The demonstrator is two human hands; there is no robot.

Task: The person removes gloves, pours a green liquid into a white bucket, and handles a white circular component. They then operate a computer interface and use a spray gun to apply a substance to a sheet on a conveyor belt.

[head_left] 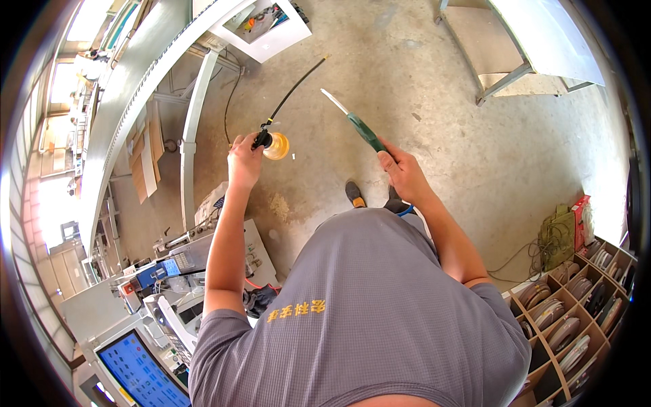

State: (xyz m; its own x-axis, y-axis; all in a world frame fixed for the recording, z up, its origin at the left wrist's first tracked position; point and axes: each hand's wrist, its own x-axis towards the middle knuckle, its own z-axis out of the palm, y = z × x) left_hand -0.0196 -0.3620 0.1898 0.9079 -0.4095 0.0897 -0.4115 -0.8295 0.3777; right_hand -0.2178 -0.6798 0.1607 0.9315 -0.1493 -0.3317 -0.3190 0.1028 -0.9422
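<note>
My left hand is closed round the black head of an oil can. The can's see-through body holds amber liquid. A long black flexible spout runs from it toward the far right and ends in a yellow tip. To the right, my right hand grips a dark green air blow gun, its pale slim nozzle pointing far left. A short stretch of blue hose shows below that hand. Both tools are held in the air above the concrete floor, apart from each other; the right fingers are partly hidden.
A long white machine frame curves along the left, with a white box at its far end. A metal table stands far right. Wooden compartments with discs are near right, a blue screen near left. Cables lie on the floor.
</note>
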